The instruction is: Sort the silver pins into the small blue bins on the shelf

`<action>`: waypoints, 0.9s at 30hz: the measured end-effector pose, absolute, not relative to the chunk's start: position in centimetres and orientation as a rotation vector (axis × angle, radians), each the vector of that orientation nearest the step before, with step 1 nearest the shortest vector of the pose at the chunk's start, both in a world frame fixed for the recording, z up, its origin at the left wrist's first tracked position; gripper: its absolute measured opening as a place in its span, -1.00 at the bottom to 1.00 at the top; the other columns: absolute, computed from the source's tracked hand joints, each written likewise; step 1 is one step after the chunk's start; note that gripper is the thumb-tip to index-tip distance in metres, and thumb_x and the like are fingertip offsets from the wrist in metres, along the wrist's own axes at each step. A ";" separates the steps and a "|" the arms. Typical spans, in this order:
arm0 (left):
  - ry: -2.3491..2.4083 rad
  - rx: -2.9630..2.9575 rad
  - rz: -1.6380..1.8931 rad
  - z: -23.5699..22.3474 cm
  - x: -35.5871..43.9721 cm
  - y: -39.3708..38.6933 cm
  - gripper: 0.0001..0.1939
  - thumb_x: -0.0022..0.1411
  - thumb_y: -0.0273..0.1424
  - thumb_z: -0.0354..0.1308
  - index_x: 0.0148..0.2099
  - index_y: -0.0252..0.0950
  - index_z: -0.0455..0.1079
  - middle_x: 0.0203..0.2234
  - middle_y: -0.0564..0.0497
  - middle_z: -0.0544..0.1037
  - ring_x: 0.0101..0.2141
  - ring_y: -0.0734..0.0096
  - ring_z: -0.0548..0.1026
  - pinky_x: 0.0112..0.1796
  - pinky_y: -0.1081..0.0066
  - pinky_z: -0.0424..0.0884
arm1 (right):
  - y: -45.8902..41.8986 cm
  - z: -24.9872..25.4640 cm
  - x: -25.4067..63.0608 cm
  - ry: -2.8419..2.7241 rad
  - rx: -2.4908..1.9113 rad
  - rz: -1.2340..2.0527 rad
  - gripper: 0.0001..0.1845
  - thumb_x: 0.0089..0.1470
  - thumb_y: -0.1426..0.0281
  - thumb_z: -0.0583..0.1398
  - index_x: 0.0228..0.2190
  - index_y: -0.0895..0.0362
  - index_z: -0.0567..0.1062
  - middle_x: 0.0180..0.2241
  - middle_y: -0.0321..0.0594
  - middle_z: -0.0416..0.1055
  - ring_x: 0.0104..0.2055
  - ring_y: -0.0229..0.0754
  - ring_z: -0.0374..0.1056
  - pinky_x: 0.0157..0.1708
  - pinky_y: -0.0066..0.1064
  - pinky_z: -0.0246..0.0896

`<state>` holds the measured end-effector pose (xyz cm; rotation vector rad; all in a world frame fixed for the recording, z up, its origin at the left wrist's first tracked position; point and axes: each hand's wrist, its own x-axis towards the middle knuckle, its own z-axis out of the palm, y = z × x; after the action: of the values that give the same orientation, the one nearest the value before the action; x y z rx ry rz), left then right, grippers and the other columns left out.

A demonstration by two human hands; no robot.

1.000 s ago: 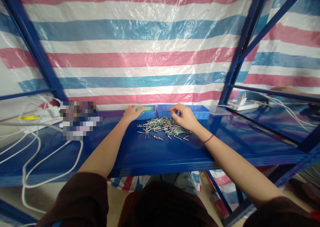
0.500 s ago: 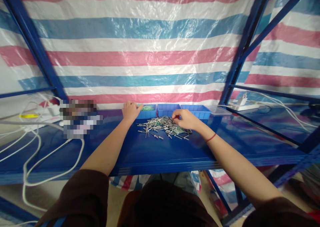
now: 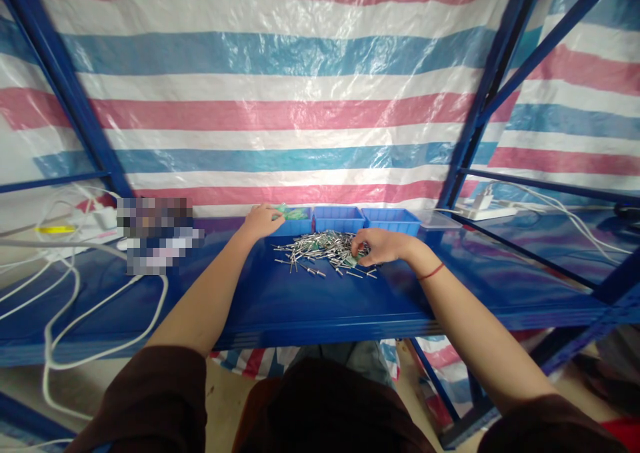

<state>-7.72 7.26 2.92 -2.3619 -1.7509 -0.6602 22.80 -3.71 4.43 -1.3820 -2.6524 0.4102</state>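
A heap of silver pop rivets (image 3: pixel 320 245) lies on the blue shelf, with a few small green pieces (image 3: pixel 353 261) among them. My right hand (image 3: pixel 383 245) is low over the heap's right side, thumb and forefinger apart beside one green piece. My left hand (image 3: pixel 263 221) rests at the left end of the left blue bin (image 3: pixel 299 228), its fingers stretched over the rim. Inside that bin lie green pieces (image 3: pixel 295 212), close to the left fingertips. I see nothing held in either hand, though the left fingertips partly cover what is beneath them.
Beside the left bin stand a middle blue bin (image 3: pixel 339 221) and a right blue bin (image 3: pixel 393 222). A clear plastic lid (image 3: pixel 440 220) lies further right. White cables (image 3: pixel 75 293) loop across the left; a power strip (image 3: pixel 485 210) sits at the back right.
My right hand has moved down and slightly right into the heap, and its fingers have spread. My left hand has turned, its fingers now pointing right over the bin of green pieces.
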 end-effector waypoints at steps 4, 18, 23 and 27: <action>-1.676 -2.392 -0.671 2.2 -7.6 7.0 -0.37 0.16 0.04 -0.12 0.19 -0.14 0.22 0.20 -0.07 0.20 0.17 0.12 0.15 0.13 0.18 0.06 | -3.2 4.0 23.0 -2.632 -1.260 0.365 -0.83 -0.27 0.52 0.17 -0.54 0.16 0.55 -0.49 -0.24 0.45 -0.45 -0.24 0.31 -0.43 -0.43 0.15; -1.736 -2.354 -0.507 2.4 -6.3 6.2 -0.27 0.09 0.18 -0.17 0.15 -0.12 0.28 0.11 -0.13 0.33 0.11 -0.04 0.22 0.09 0.01 0.04 | -3.4 4.9 23.9 -2.504 -1.241 0.483 -0.86 -0.21 0.45 0.16 -0.54 0.19 0.53 -0.54 -0.28 0.42 -0.50 -0.30 0.26 -0.47 -0.44 0.12; -1.661 -2.376 -0.620 2.6 -5.9 5.2 -0.22 0.09 0.15 -0.09 0.25 -0.14 0.09 0.20 -0.13 0.19 0.19 -0.04 0.08 0.13 -0.02 -0.07 | -3.6 5.8 24.3 -2.355 -1.217 0.732 -0.86 -0.16 0.43 0.12 -0.52 0.19 0.47 -0.54 -0.31 0.37 -0.50 -0.31 0.22 -0.46 -0.44 0.13; -1.433 -2.500 -0.872 3.5 -3.8 3.0 -0.27 0.09 0.05 0.03 0.25 -0.14 0.09 0.24 -0.07 0.10 0.24 0.01 -0.04 0.17 0.07 -0.08 | -3.5 5.5 24.0 -2.010 -1.188 1.070 -0.92 -0.16 0.43 0.14 -0.52 0.17 0.43 -0.54 -0.31 0.34 -0.52 -0.33 0.23 -0.47 -0.43 0.22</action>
<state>-3.75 2.96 3.51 -2.5000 -1.4326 -0.8715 23.98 -3.47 5.49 -1.1884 -2.0100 1.0701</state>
